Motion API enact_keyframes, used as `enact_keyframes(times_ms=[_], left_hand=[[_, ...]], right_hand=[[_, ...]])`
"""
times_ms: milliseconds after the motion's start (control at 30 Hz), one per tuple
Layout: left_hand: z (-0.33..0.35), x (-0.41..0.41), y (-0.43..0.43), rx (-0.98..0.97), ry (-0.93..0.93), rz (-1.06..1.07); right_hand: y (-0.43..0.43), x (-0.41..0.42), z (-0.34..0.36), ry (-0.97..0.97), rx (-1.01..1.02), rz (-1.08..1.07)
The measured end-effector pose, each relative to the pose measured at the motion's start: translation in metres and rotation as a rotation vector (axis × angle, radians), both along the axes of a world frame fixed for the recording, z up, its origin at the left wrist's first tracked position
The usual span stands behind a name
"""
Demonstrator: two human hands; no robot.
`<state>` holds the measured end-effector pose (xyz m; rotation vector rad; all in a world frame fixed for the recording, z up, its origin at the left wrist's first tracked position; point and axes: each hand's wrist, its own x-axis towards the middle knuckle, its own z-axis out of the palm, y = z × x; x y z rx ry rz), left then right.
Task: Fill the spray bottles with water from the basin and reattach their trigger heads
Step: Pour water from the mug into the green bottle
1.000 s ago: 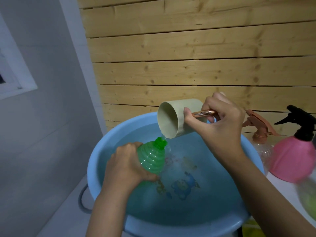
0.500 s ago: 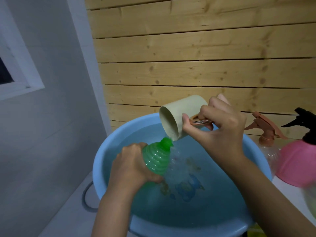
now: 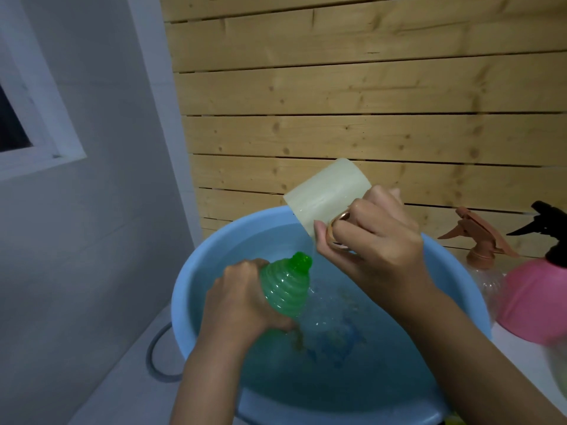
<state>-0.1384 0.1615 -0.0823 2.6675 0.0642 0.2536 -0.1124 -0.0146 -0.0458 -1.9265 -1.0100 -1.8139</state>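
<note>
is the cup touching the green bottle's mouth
Apart. The head view shows the cup tilted with its rim above the green bottle mouth, and a clear gap between them.

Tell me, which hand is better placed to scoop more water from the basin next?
Probably the right hand: it grips the tipped cup by its handle, just above the water in the basin. The left hand is busy gripping the green bottle, holding its open neck under the cup.
</note>
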Motion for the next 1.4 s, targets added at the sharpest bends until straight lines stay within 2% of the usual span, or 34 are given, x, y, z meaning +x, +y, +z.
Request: enact_keyframes(times_ms=[133, 400, 567, 833, 1033, 1400], left_hand=[[0.000, 0.000, 0.000, -0.008, 0.000, -0.005], [0.001, -0.001, -0.001, -0.023, 0.011, -0.008], [0.002, -0.001, -0.002, -0.031, 0.012, -0.015], [0.003, -0.003, -0.002, -0.043, 0.009, -0.019], [0.002, -0.003, -0.003, -0.044, 0.010, -0.034], [0.002, -0.002, -0.001, -0.072, 0.016, -0.051]], right_hand=[[0.002, 0.004, -0.003, 0.004, -0.092, -0.058], [-0.012, 0.029, -0.019, 0.394, -0.231, -0.282], [-0.016, 0.038, -0.028, 0.504, -0.360, -0.449], [-0.017, 0.047, -0.044, 0.685, -0.457, -0.435], [-0.020, 0.041, -0.044, 0.895, -0.355, -0.466], [-0.021, 0.044, -0.048, 1.247, -0.007, -0.324]])
